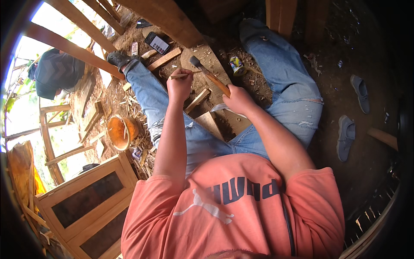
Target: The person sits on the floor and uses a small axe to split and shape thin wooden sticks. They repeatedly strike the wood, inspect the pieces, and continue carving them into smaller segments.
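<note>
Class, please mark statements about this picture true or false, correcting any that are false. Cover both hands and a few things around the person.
1. The right hand grips a wooden-handled tool. True.
2. The left hand is empty. False: the left hand holds a slender stick-like piece.
3. A pair of loose shoes lies toward the right of the picture. True.
4. The orange bucket is to the right of both legs. False: the orange bucket is to the left of the left leg.
5. The smartphone has its screen lit. True.
6. The person's T-shirt is green. False: the T-shirt is salmon pink.
</note>
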`<state>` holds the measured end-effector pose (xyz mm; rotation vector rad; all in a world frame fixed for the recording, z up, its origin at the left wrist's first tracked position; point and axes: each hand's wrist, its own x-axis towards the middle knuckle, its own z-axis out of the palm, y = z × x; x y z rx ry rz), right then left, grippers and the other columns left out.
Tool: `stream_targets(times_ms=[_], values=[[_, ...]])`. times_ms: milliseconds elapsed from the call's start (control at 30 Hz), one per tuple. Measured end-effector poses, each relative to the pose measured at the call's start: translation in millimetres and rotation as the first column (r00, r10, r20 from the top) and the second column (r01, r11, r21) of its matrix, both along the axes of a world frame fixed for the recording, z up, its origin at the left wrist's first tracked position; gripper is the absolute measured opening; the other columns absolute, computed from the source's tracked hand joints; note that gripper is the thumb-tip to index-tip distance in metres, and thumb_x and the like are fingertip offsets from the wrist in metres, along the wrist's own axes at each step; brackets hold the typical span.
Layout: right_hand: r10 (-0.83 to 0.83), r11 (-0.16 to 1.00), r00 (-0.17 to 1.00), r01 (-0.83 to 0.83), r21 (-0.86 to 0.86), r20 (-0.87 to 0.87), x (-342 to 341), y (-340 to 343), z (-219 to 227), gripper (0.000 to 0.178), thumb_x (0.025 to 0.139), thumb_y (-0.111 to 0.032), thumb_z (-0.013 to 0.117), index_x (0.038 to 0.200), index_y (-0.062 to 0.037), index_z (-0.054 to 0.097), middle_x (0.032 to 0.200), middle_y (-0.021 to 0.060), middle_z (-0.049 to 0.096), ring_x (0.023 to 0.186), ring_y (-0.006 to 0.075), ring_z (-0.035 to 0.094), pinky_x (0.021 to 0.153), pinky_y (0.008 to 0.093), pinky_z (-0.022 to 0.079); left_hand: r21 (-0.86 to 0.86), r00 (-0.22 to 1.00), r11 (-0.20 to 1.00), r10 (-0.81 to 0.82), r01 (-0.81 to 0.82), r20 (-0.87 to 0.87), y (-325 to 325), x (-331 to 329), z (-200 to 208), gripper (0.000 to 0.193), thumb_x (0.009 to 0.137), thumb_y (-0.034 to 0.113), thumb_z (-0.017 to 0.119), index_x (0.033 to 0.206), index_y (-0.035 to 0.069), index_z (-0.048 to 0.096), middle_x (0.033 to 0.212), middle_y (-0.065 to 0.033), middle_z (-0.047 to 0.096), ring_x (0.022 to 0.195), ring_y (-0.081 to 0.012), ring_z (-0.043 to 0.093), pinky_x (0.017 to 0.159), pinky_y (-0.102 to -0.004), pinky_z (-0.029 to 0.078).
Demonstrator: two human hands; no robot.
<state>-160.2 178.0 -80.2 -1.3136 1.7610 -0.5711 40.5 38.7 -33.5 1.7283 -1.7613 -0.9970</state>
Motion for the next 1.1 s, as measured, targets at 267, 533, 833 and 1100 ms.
stream_targets(times_ms=[267,533,833,1100], values=[[-0.021,1.000,0.999,0.021,0.000,-0.038,1.4,-1.1,-5.2,0.029,0.093,-0.026,0.068,0.106,0.0004,0.064,0.099,0.0291,0.074,0.098,0.0494,0.071,0.086,0.0580,0.057,-0.009,1.000,1.000,0.010,-0.010,-0.028,7.0,3.7,-3.0,0.008,0.093,0.010,0.078,0.094,0.002,0.076,0.083,-0.0046,0.077,0.074,-0.0099,0.069,0.068,-0.0271,0.055],[0.035,0.996,0.999,-0.036,-0.079,-0.012,5.0,1.1,12.1,0.027,0.094,-0.022,0.070,0.105,0.0009,0.062,0.095,0.0300,0.072,0.095,0.0500,0.070,0.082,0.0579,0.056,-0.016,0.993,1.000,0.017,-0.019,-0.117,0.3,6.5,-14.7,0.009,0.093,0.011,0.078,0.095,0.002,0.075,0.082,-0.0054,0.077,0.073,-0.0103,0.069,0.068,-0.0273,0.055],[-0.023,1.000,0.995,0.021,-0.022,-0.095,-4.3,4.0,-7.9,0.026,0.094,-0.021,0.069,0.106,0.0014,0.063,0.098,0.0294,0.072,0.096,0.0494,0.071,0.083,0.0568,0.056,-0.031,1.000,0.999,0.009,-0.009,-0.001,-1.0,5.0,-14.2,0.013,0.092,0.013,0.080,0.095,0.002,0.075,0.084,-0.0063,0.078,0.074,-0.0103,0.071,0.069,-0.0278,0.055],[0.032,0.997,0.999,-0.031,-0.068,0.013,4.6,1.3,10.7,0.028,0.093,-0.021,0.068,0.109,0.0016,0.064,0.098,0.0296,0.073,0.097,0.0493,0.071,0.084,0.0561,0.057,-0.026,0.998,0.999,0.017,-0.018,-0.060,-1.9,9.2,-19.2,0.011,0.092,0.012,0.079,0.096,0.003,0.076,0.084,-0.0055,0.078,0.074,-0.0107,0.071,0.069,-0.0273,0.056]])
